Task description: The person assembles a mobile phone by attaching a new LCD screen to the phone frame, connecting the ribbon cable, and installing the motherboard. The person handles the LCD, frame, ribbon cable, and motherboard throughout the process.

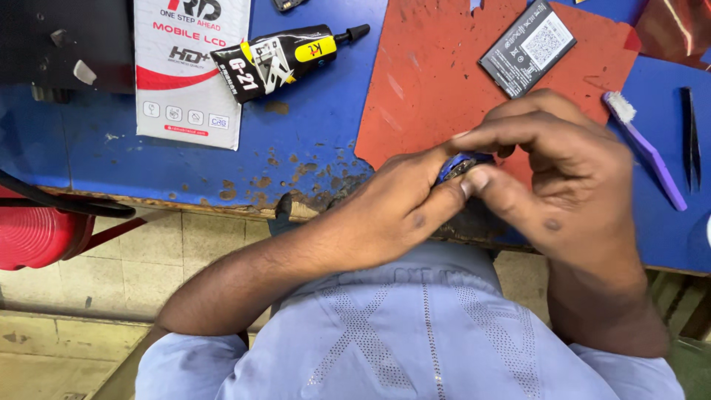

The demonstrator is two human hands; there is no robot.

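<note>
Both the left hand (404, 204) and the right hand (563, 170) pinch a small blue part (461, 164) with closed fingers above the tabletop (311, 126) edge, so a slipping grip could drop it onto the floor (111, 244).

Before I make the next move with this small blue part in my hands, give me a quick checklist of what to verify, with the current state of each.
1. Small blue part pinched by both hands: ok, left hand and right hand meet on it.
2. Part's face visible for inspection: not ok, fingers cover most of it.
3. Black glue tube capped: ok, nozzle cap looks on.
4. Purple brush lying apart from the hands: ok, beside the red mat.
5. Black tweezers closed or open: cannot tell.
6. Phone battery flat on the mat: ok.
</note>
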